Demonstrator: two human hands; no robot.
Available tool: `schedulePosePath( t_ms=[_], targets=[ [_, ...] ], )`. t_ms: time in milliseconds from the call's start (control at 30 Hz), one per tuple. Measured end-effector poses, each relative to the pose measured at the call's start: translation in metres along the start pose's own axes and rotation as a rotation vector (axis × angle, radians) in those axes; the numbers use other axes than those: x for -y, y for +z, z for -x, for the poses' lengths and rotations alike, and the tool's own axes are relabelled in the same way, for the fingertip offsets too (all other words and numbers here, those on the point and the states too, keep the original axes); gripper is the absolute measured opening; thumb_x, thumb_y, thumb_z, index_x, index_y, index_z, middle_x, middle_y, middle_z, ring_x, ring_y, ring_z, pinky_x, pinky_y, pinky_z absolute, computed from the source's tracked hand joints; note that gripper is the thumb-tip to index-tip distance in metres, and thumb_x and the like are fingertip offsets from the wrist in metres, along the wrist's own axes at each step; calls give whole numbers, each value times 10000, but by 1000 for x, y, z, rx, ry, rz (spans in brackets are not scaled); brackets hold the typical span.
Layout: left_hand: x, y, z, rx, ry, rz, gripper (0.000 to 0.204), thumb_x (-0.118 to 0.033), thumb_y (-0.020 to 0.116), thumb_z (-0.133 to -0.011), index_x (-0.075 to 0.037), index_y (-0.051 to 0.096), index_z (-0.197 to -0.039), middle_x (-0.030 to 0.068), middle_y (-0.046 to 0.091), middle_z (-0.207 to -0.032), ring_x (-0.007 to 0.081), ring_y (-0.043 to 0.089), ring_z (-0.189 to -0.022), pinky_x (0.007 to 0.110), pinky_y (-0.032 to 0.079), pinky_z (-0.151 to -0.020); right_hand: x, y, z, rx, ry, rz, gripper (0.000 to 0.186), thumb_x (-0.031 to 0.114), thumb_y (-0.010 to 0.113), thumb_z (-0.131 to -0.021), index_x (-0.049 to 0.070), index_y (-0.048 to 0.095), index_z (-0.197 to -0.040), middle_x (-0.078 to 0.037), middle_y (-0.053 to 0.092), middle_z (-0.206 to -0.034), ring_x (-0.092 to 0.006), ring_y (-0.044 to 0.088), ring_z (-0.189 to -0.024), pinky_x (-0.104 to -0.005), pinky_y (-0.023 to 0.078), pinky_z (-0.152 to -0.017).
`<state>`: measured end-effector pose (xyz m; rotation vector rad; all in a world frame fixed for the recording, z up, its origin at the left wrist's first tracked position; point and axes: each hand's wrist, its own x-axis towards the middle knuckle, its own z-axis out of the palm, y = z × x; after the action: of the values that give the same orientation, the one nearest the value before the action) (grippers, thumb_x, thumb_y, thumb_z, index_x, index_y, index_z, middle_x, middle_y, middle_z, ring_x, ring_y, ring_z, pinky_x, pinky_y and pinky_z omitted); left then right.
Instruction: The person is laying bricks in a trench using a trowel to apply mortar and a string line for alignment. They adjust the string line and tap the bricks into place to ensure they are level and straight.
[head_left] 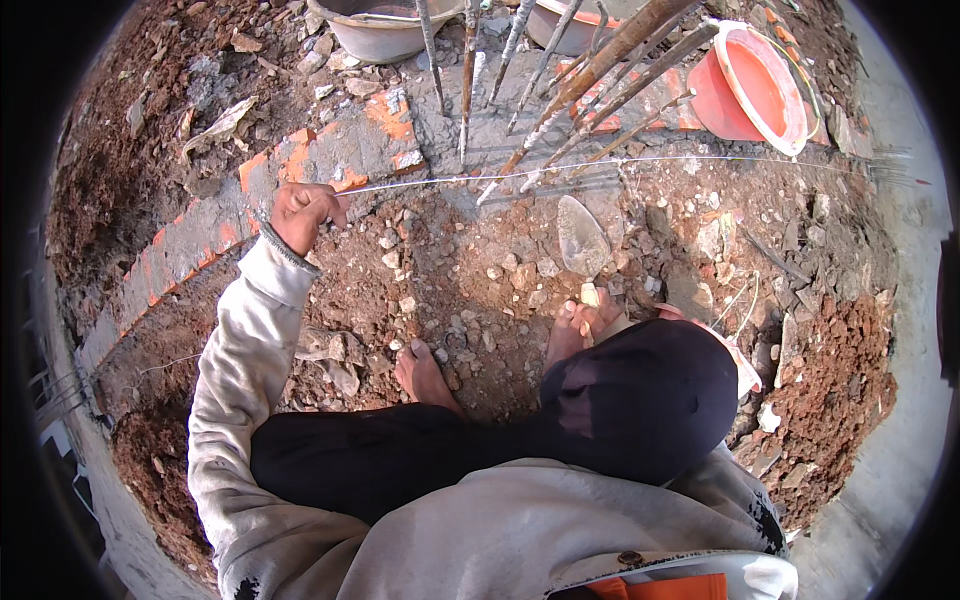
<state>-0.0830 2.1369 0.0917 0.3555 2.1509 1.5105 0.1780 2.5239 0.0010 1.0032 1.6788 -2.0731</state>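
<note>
My left hand (303,217) is closed, thumb and fingers pinched on a thin white string (450,179) at the edge of a brick course (345,140) smeared with grey mortar. The string runs from there to the right, past the steel bars. Low in front of my right knee, my right hand (603,318) is wrapped round the pale handle of a trowel; the knee hides part of the arm. The trowel's grey, mortar-coated blade (582,237) points away from me, just above the stony soil.
Several rusty steel bars (468,85) rise from the mortar bed ahead. A tilted red bucket (712,95) stands at the far right, and a grey basin (385,35) at the far edge. My bare feet (425,378) are on rubble. Loose soil (835,400) is heaped at the right.
</note>
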Motion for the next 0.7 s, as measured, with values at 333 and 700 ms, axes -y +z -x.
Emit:
schedulePosePath(
  t_ms=[333, 700],
  targets=[
    [0, 0, -1, -27, 37, 60, 204, -32, 430, -687, 22, 573, -551, 100, 586, -604, 175, 539, -638, 281, 420, -663, -33, 7, 6, 202, -73, 609, 154, 150, 469, -827, 60, 450, -949, -50, 510, -731, -110, 477, -593, -231, 389, -518],
    [8, -6, 2, -23, 51, 18, 211, -64, 450, -697, 11, 576, -546, 98, 600, -613, 183, 575, -694, 291, 444, -696, 3, 23, 15, 275, -122, 462, 265, 201, 499, -804, 49, 431, -1010, -83, 515, -779, -154, 482, -655, -262, 385, -562]
  ],
)
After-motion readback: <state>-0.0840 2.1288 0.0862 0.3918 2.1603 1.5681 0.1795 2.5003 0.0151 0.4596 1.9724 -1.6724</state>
